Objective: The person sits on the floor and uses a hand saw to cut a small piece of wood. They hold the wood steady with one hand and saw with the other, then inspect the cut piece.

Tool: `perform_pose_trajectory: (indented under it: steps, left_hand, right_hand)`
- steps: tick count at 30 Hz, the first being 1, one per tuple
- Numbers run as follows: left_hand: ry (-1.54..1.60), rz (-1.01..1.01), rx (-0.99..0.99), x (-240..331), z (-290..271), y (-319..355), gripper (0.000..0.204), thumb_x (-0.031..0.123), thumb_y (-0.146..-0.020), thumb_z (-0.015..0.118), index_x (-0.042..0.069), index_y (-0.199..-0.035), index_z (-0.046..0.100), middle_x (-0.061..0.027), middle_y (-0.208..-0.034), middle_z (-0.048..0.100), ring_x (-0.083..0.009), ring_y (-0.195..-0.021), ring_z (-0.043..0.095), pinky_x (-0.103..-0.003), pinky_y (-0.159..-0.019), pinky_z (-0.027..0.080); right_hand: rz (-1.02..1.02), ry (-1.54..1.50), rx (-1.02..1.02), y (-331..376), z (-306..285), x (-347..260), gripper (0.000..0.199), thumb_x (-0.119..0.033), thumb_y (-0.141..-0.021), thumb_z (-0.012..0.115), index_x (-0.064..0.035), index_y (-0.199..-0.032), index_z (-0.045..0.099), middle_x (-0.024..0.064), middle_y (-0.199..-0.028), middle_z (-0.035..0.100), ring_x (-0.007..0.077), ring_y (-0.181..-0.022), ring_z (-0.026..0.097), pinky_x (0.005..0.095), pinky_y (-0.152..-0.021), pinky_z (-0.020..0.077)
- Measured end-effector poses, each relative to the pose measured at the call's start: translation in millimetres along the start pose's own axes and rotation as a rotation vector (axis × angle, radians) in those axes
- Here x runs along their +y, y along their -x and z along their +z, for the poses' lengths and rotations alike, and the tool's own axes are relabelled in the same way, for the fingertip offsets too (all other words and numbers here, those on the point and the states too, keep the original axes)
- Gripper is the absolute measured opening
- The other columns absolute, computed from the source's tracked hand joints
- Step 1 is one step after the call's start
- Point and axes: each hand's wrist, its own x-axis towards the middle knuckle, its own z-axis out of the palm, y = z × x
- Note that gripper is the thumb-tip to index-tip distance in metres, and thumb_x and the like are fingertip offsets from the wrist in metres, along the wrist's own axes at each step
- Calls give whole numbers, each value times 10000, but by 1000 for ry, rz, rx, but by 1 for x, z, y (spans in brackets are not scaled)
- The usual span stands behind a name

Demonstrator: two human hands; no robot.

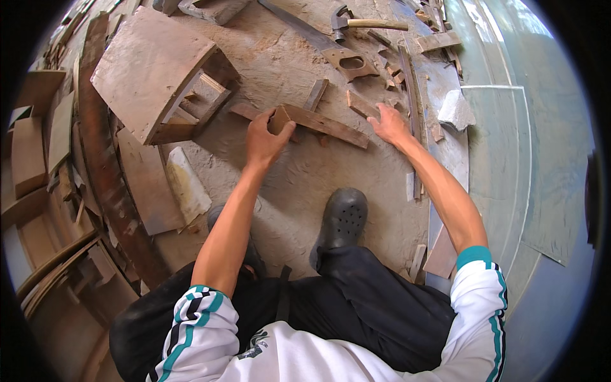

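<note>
My left hand (265,141) is closed around a small brown wooden block (279,120), thumb on one side and fingers on the other. Under and beside that block lies a longer wooden strip (331,127), slanting across the dusty floor. Farther right, my right hand (390,125) has its thumb and fingers on the near end of a short wooden stick (360,104). Another short wood piece (316,95) rests against the far side of the long strip. To the left of my left hand stands a wooden box (156,67) with an open side and loose pieces inside.
A handsaw (347,62) and a claw hammer (369,24) lie at the far side. Wood scraps (394,76) and a broken white chunk (456,111) are on the right, beside glass-like sheets (496,159). A long rusty beam (118,172) and stacked offcuts (28,156) line the left.
</note>
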Motion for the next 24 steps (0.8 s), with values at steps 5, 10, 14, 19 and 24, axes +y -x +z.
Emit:
perform_pose_trajectory:
  steps: [5,10,14,19,24]
  left_hand:
    - [-240,143,28,-10,-8,14,598,308,-786,810,37,-1285,621,-174,-1184,659,-375,-1138,591,-459,-991,475]
    - [-318,138,133,-9,-10,19,548,285,-809,792,54,-1277,624,-173,-1187,663,-372,-1120,603,-454,-967,491]
    - [-221,149,258,24,-29,21,540,309,-825,792,34,-1261,632,-186,-1117,679,-369,-979,669,-428,-854,546]
    - [-253,277,392,98,-91,2,533,301,-832,796,6,-1245,633,-183,-1086,674,-337,-905,689,-402,-803,563]
    - [-370,201,565,126,-171,-47,511,289,-793,802,19,-1209,680,-159,-1045,664,-303,-908,701,-421,-772,592]
  right_hand:
    - [-188,9,275,-31,-16,-39,535,-264,-896,679,-45,-1361,527,197,-1313,585,383,-1238,547,494,-1024,458]
    - [-314,274,302,-72,-23,-65,427,-151,-831,691,-64,-1229,563,147,-1243,583,345,-1218,545,493,-1000,455]
    - [-296,307,187,-90,-29,-81,411,-99,-789,712,-68,-1166,550,149,-1175,609,335,-1183,572,479,-975,460]
    - [-360,379,66,-116,-32,-82,518,-188,-711,793,-48,-1141,541,157,-1120,637,352,-1113,611,474,-934,482]
    - [-472,279,-105,-126,-46,-88,474,-233,-734,773,-26,-1077,520,202,-1094,631,405,-1076,607,493,-910,498]
